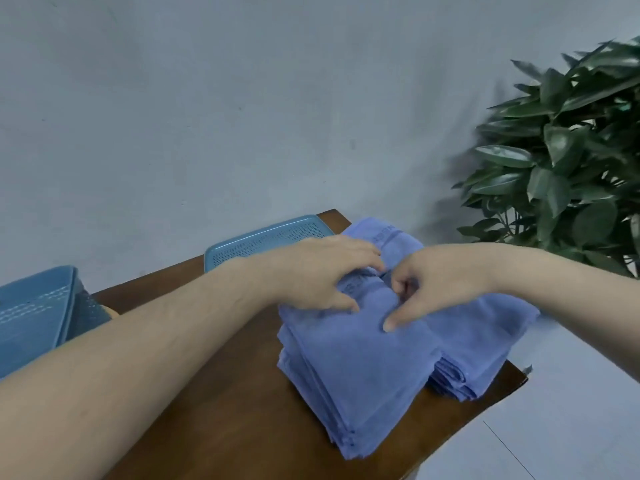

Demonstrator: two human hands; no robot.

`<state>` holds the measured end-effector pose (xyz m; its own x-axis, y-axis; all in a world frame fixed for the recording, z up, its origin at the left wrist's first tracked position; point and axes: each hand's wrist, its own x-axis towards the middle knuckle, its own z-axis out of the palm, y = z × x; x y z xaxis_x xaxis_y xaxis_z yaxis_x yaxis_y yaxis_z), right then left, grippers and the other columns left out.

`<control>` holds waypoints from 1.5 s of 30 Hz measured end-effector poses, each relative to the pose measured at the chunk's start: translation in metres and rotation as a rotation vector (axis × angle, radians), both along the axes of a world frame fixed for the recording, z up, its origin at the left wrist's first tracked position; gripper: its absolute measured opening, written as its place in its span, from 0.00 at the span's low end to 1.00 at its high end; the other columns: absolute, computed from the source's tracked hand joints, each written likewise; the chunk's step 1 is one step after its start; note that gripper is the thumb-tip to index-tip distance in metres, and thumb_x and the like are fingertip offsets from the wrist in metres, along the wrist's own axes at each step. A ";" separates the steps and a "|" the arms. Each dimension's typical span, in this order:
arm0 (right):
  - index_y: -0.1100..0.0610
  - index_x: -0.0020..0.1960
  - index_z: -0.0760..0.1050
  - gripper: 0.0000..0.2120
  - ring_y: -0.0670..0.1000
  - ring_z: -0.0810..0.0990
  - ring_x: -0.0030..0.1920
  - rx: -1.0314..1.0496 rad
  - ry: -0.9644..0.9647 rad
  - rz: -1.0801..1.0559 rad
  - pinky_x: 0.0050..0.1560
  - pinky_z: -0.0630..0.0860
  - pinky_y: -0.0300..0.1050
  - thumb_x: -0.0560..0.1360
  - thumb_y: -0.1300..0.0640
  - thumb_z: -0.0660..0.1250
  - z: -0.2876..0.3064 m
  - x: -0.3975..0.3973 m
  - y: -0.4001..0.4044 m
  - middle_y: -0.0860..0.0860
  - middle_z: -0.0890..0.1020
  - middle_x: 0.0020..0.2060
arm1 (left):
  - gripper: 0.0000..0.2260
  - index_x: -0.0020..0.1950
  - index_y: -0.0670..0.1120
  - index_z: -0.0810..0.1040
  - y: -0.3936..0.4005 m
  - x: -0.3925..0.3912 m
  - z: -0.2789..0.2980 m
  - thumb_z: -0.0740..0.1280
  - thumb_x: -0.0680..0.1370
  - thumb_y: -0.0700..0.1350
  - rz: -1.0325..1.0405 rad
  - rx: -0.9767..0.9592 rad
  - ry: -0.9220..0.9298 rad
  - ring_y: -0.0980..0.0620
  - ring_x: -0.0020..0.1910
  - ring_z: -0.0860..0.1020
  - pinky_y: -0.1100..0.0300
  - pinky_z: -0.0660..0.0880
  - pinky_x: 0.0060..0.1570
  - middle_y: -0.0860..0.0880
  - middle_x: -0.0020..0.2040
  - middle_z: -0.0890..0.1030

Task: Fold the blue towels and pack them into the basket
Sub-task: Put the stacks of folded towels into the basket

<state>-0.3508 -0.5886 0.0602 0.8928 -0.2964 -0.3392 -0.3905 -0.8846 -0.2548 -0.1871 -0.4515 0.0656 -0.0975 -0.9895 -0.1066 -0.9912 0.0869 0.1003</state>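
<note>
Both hands work on the top towel (360, 344) of a stack on the wooden table (221, 393). The left hand (322, 271) lies over the towel's far part, fingers spread and bent, thumb down on the cloth; it appears to press and gather, but whether it pinches a layer cannot be told. The right hand (440, 282) has its fingers curled in around a bunched ridge of the towel, thumb extended flat on the cloth.

Judgement: the step in hand is taking up the top towel at its middle to fold it. To do it well, only the top layer should be taken; the stack below is loose-edged, and dragging would pull lower towels askew. One hand should hold the stack down while the other lifts the layer clear, then edges should be matched before creasing.

Orientation: the top towel's long axis runs from the near corner, toward the viewer, away to the far right, where a printed band (384, 233) shows. A second pile (485, 348) lies just beside it on the right, touching.

A basket (263, 240), perforated and blue, sits at the table's far edge, behind the left hand. Another basket (38, 317) stands at the left, off the table. A plant (571, 143) stands at right.
</note>
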 end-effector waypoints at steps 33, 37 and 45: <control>0.53 0.58 0.77 0.07 0.49 0.85 0.45 0.945 -0.707 0.047 0.45 0.81 0.40 0.81 0.59 0.65 0.042 0.138 0.105 0.51 0.87 0.47 | 0.20 0.65 0.59 0.77 0.171 0.084 0.052 0.70 0.76 0.43 0.350 -0.406 0.636 0.60 0.66 0.74 0.62 0.70 0.66 0.55 0.65 0.77; 0.46 0.64 0.74 0.16 0.54 0.86 0.49 0.921 -0.694 0.132 0.51 0.81 0.49 0.78 0.58 0.68 0.056 0.171 0.141 0.57 0.86 0.51 | 0.22 0.65 0.64 0.77 0.215 0.100 0.057 0.71 0.79 0.40 0.446 -0.451 0.687 0.62 0.65 0.74 0.62 0.73 0.65 0.54 0.67 0.76; 0.33 0.72 0.64 0.37 0.51 0.83 0.48 1.087 -0.727 0.122 0.53 0.80 0.54 0.68 0.51 0.74 0.054 0.222 0.208 0.50 0.85 0.50 | 0.27 0.68 0.62 0.76 0.302 0.136 0.060 0.75 0.72 0.41 0.627 -0.719 1.040 0.57 0.67 0.76 0.56 0.75 0.65 0.56 0.69 0.76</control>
<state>-0.1285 -0.3810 0.1139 0.9730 -0.0834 0.2151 0.2049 -0.1157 -0.9719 -0.0516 -0.1493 0.1252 0.6527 -0.7040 0.2799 -0.3851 0.0098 0.9228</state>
